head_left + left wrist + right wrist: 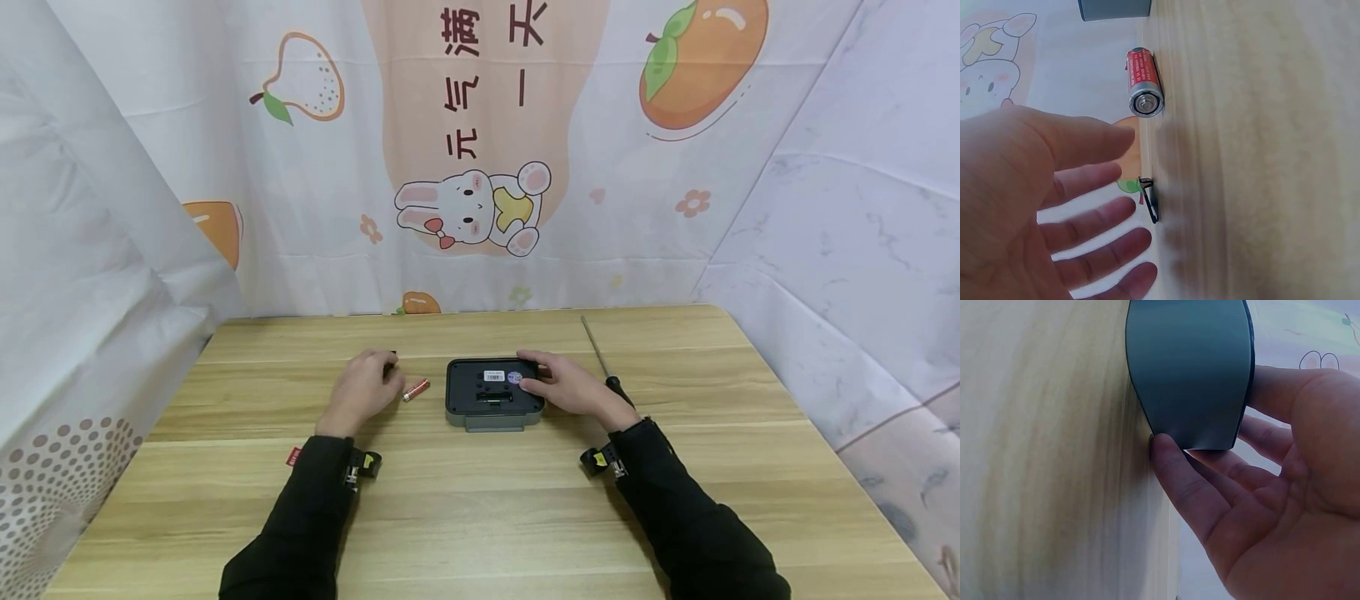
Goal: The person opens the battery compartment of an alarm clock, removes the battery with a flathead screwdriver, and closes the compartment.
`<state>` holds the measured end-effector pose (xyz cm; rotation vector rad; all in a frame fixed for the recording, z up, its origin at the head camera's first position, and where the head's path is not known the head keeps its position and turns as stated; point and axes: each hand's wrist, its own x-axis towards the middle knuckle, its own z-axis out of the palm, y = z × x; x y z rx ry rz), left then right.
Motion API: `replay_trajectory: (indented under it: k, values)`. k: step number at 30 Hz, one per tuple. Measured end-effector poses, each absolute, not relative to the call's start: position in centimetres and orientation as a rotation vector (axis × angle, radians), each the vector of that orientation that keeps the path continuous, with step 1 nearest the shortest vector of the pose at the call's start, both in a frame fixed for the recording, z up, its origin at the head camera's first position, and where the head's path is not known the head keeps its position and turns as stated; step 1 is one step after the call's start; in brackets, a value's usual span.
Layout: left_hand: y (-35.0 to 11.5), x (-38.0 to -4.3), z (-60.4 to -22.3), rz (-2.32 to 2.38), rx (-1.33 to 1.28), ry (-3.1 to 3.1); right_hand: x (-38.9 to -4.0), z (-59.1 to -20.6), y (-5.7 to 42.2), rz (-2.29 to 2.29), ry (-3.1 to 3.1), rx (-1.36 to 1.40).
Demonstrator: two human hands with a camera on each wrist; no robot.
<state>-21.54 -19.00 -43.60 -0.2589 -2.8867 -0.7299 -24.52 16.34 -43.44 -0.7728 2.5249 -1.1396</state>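
Observation:
A dark grey electronic device (467, 398) lies on the table with its back up, showing two labels and a small battery compartment (495, 398). My right hand (570, 385) grips its right end, thumb over the back and fingers along the side; the right wrist view shows the smooth end wall (1191, 375) within that grip. To the left of the device lies a red battery (1142, 75). My left hand (363, 390) is beside the battery, fingers loosely bent and holding nothing. Just past those fingertips lies a small black battery cover (1150, 201), partly hidden by the hand in the head view.
A screwdriver (596, 346) with a black handle lies behind my right hand, its shaft pointing to the back edge. The wooden table (480, 517) meets a printed curtain (315, 208) at the back, with more hanging cloth at both sides.

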Motion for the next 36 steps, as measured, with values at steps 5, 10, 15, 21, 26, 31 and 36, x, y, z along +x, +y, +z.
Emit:
replay_trajectory:
  k: [5, 10, 15, 21, 26, 31, 36]
  values:
    - [-19.11, -21.55, -43.55, -0.705, -0.164, -2.936, -24.49, -43.44, 16.34, -1.142, 2.524, -0.770]
    - [-19.11, -21.60, -43.47, -0.697, -0.122, -2.961, -24.48, -43.46, 16.38, -1.141, 2.528, -0.763]
    - [-19.22, -21.73, -43.57, -0.691, -0.119, -2.963, -24.52, -43.48, 16.42, -1.131, 2.536, -0.769]
    - [-19.28, -21.77, -43.71, -0.689, -0.135, -2.959, -24.55, -43.44, 16.40, -1.130, 2.540, -0.780]
    - [-19.28, -21.80, -43.73, -0.698, -0.107, -2.981, -24.52, -43.47, 16.44, -1.126, 2.539, -0.786]
    - [-19.34, -21.72, -43.66, -0.711, -0.098, -2.976, -24.46, -43.34, 16.41, -1.129, 2.530, -0.783]
    - [-19.40, -21.76, -43.69, -0.715, -0.105, -2.962, -24.42, -43.38, 16.41, -1.134, 2.528, -0.776]
